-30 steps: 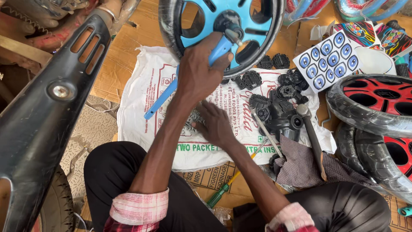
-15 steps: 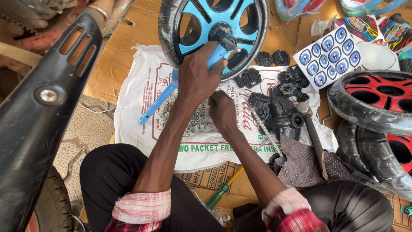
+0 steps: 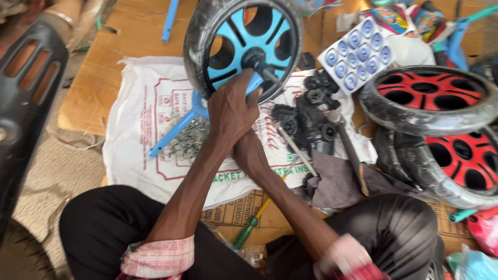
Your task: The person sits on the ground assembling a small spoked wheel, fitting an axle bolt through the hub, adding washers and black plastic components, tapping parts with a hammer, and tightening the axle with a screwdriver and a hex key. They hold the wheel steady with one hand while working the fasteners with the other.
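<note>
Head view: hands [image 3: 236,116] on blue bracket [image 3: 179,127]

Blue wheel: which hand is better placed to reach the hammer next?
Right, probably. The right hand sits low beside the black parts, on the side where the hammer lies. The left hand grips the blue bracket at the hub of the blue wheel, so it is busy.

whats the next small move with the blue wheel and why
Probably push the blue bracket further onto the axle, keeping the wheel steady. The left hand grips the bracket right at the wheel's hub, the right hand sits tucked under it, and the axle tip pokes out beside the bracket, so the joint looks unfinished.
</note>
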